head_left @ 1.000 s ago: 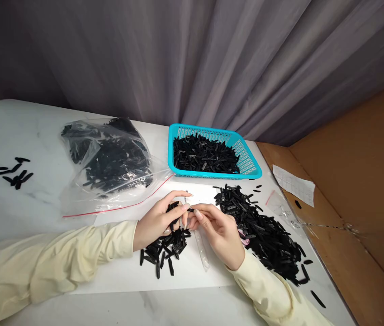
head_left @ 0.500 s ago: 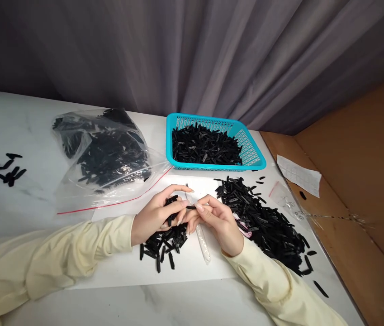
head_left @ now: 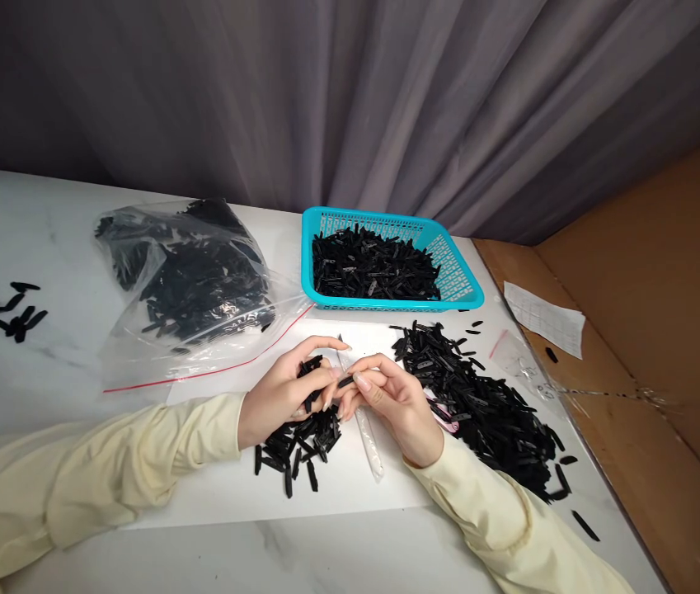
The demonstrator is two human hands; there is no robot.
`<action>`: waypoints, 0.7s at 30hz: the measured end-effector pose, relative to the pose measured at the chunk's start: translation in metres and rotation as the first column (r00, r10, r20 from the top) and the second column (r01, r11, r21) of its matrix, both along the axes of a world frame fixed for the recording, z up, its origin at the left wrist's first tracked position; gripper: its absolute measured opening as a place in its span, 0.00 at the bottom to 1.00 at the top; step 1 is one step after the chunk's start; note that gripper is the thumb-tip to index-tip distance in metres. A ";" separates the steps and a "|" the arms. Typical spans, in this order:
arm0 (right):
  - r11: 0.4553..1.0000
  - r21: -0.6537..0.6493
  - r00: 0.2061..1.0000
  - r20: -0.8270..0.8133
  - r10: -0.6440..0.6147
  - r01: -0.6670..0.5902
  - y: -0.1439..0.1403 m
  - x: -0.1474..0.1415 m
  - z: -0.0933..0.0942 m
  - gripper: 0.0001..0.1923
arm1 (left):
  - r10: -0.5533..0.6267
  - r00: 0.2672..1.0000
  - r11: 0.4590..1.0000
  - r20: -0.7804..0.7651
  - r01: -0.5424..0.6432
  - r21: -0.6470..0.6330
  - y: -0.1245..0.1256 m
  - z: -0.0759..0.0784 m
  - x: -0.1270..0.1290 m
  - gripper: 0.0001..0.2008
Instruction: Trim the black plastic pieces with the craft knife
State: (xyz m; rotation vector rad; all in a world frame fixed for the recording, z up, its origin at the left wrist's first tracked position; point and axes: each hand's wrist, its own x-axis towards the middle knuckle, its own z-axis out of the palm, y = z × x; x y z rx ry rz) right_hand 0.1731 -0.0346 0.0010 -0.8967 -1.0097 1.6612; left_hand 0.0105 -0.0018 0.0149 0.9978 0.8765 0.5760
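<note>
My left hand point(head_left: 284, 392) holds a bunch of small black strips point(head_left: 312, 373) in its curled fingers, above a small pile of the same strips point(head_left: 300, 450) on white paper point(head_left: 337, 487). My right hand point(head_left: 396, 400) meets it fingertip to fingertip and pinches one black strip point(head_left: 345, 381) between thumb and forefinger. A narrow clear plastic sleeve point(head_left: 369, 437) lies on the paper under my right hand. A big heap of black strips point(head_left: 479, 404) spreads to the right of my right hand.
A turquoise basket point(head_left: 456, 276) full of black strips stands behind the hands. A clear zip bag point(head_left: 189, 285) of strips lies at the back left, a few loose strips point(head_left: 12, 312) at the far left. Brown cardboard point(head_left: 652, 330) and a paper slip point(head_left: 544, 318) flank the right.
The view shifted down and left in the first half second. My hands stay together at the same spot; the right fingers have turned the single strip slightly toward the left hand.
</note>
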 end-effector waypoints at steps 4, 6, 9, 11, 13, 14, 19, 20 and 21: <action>1.000 -0.007 1.000 -0.015 -0.006 0.006 -0.001 0.000 -0.001 0.09 | 0.009 1.000 1.000 0.025 -0.009 -0.022 0.000 0.001 0.000 0.14; 1.000 0.007 1.000 -0.006 -0.012 0.012 -0.001 0.000 0.000 0.08 | 0.019 0.998 0.999 0.052 -0.016 -0.046 0.001 0.002 0.001 0.13; 0.995 0.077 0.996 0.055 -0.066 0.061 0.003 0.006 0.007 0.06 | 0.025 0.996 0.997 0.085 -0.018 -0.081 0.003 0.004 0.002 0.12; 0.979 0.158 0.979 0.135 -0.153 0.131 0.014 0.014 0.017 0.05 | 0.017 0.995 0.995 0.099 -0.007 -0.100 0.004 0.005 0.001 0.11; 0.944 0.262 0.938 0.229 -0.260 0.198 0.030 0.025 0.030 0.05 | 0.012 0.993 0.993 0.113 0.002 -0.118 0.005 0.005 0.001 0.11; 0.921 0.322 0.911 0.271 -0.312 0.220 0.041 0.030 0.036 0.05 | 0.014 0.992 0.992 0.122 0.002 -0.127 0.005 0.004 0.000 0.11; 0.797 0.603 0.659 0.614 -0.434 -0.037 0.070 0.039 0.058 0.12 | 0.031 0.984 0.987 0.175 -0.002 -0.162 0.007 0.001 -0.001 0.12; 0.756 0.637 0.567 0.681 -0.462 -0.149 0.066 0.036 0.060 0.13 | 0.032 0.982 0.986 0.184 0.000 -0.169 0.008 0.001 0.000 0.13; 0.711 0.656 0.488 0.722 -0.491 -0.255 0.059 0.030 0.061 0.12 | 0.031 0.981 0.985 0.192 0.003 -0.173 0.009 0.000 0.000 0.13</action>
